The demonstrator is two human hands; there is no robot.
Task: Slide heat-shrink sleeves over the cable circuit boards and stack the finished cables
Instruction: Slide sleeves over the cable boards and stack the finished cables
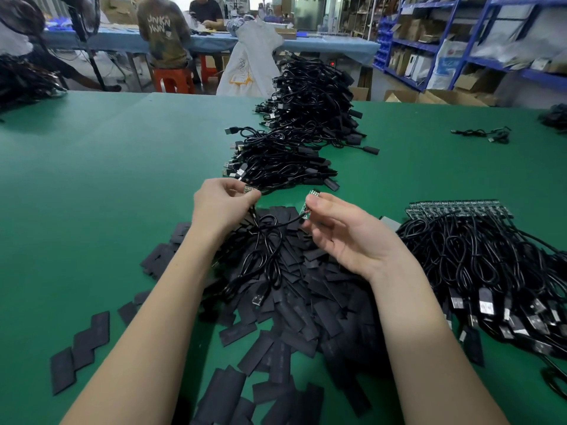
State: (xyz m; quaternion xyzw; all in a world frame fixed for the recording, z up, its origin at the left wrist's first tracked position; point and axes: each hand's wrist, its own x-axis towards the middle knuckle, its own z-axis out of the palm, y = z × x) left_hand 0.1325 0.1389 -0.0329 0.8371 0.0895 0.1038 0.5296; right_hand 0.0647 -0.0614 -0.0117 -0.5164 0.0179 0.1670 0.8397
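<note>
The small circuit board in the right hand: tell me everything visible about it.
The circuit board is a small, narrow green strip held roughly upright, tilted slightly left, above the pile of black sleeves. A row of pale contacts shows at its top end. The right hand pinches its side between thumb and fingers, hiding part of it. No sleeve covers it. A thin black cable leaves its lower end, where a touch of red shows.

Surface finishes at bench

Sleeves (277,342) matt black, flat; cable jackets (478,256) glossy black plastic (plug shells (258,299) bright metal); table cover (107,179) matt green, smooth.
</note>
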